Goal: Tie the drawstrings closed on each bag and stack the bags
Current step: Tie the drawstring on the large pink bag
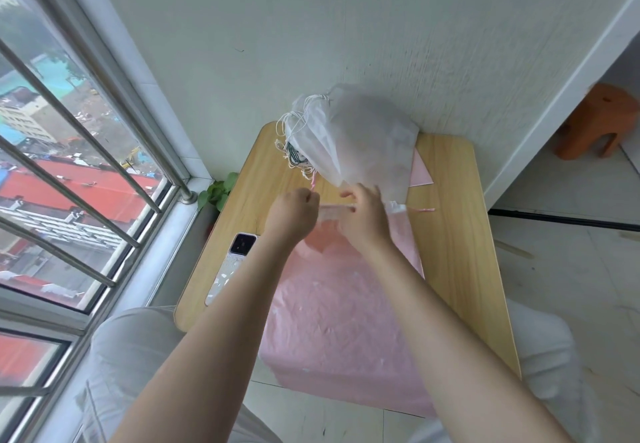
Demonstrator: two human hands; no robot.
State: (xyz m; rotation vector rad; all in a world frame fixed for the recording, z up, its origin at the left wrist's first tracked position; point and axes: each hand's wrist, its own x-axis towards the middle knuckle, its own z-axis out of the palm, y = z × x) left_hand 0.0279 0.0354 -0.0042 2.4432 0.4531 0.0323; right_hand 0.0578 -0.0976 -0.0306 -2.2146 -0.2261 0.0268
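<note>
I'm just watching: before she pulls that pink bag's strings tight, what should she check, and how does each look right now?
1. Left hand has a grip on the pink drawstring: ok.
2. Right hand holds the bag mouth: cannot tell, fingers hide it.
3. Pink bag lies flat on the table: ok.
4. Other string end free on the right: ok.
5. Phone clear of the bag: ok, beside it.
6. White bag pile leaves room: not ok, it crowds the hands.

Wooden table (453,221) carries pink bag (332,307), white bags (360,137), phone (232,266).
</note>
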